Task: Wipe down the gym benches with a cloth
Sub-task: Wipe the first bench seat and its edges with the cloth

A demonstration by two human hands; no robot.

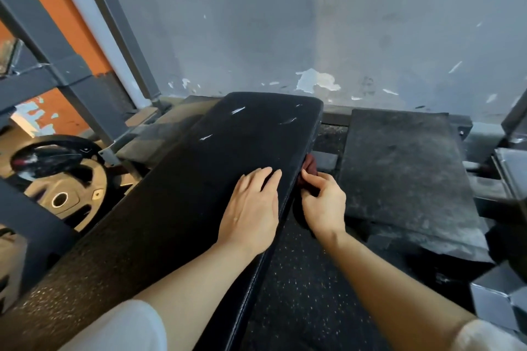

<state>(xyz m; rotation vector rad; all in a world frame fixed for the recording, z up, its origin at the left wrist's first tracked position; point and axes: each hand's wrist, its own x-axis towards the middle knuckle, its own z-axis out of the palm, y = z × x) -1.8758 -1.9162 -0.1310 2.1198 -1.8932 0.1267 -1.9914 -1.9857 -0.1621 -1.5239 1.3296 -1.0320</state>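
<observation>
Head cam looks down on a long black bench pad (199,179) running away toward a scuffed grey wall (313,23). It's got a few pale scuffs near the far end, and I honestly can't tell which parts have been wiped, so no real read on how far along this is. My guess is the right side edge is the step in hand.

Room-wise, the right of the bench has open speckled floor (308,293), then a dusty rubber mat (399,174) just beyond. The left is tighter, with a grey steel frame (71,71) and a weight plate (62,196) close by.

Left hand (251,214) lies flat on the pad with fingers straight, near the right edge. Right hand (323,202) is curled around a dark reddish cloth (310,165), pressed against the bench's side, mostly hidden below the rim.
</observation>
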